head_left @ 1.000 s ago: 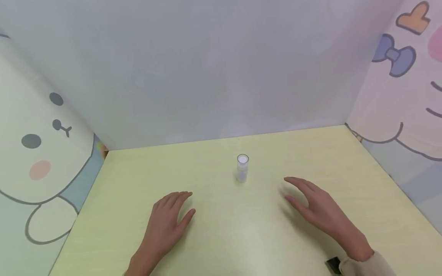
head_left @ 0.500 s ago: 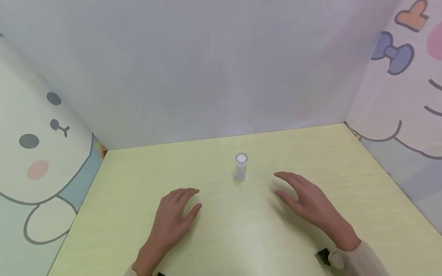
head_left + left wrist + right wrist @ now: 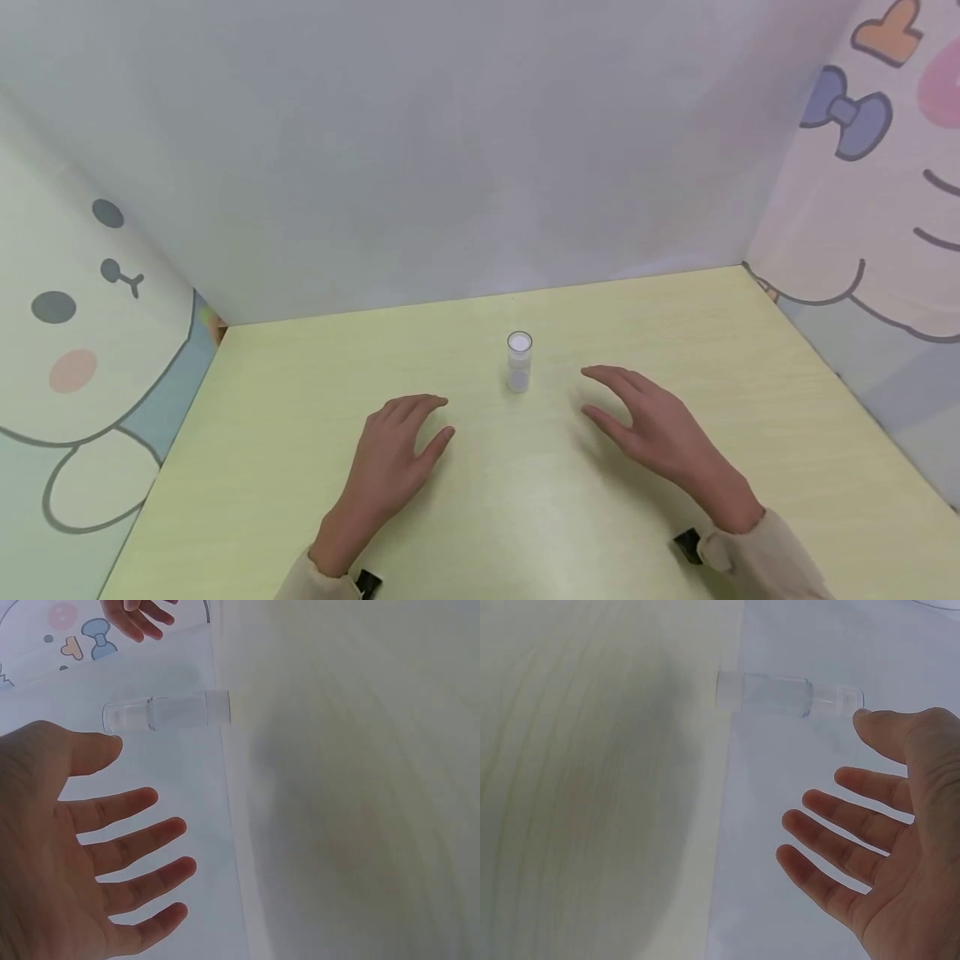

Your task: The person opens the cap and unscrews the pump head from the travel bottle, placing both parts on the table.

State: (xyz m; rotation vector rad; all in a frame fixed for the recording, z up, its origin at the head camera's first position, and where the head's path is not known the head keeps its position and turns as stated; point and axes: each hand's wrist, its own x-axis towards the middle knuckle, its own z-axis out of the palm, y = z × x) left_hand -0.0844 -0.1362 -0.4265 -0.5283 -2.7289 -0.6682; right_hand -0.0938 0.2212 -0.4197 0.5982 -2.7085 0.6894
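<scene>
A small clear cylinder (image 3: pixel 519 363), which looks like a bottle or vial, stands upright on the table between my hands. Its lower end looks whitish in the left wrist view, where the cylinder (image 3: pixel 180 712) appears sideways. To its left and nearer me, my left hand (image 3: pixel 393 454) hovers with spread, gently bent fingers and holds nothing. My right hand (image 3: pixel 660 429) is over the table on the other side, thumb apart from the fingers, also holding nothing. Neither hand touches the cylinder (image 3: pixel 772 696) in the head view; a gap shows on each side.
The pale yellow wooden table (image 3: pixel 300 375) ends at a plain grey-white wall (image 3: pixel 450 167). Cartoon-printed panels flank it, the left panel (image 3: pixel 97 350) and the right panel (image 3: pixel 847 217). A black clip-like piece (image 3: pixel 687 547) sits by the right sleeve.
Both hands have moved inward and a little forward, closer to the cylinder. The cylinder stays in place on the table; the head view has shifted slightly.
</scene>
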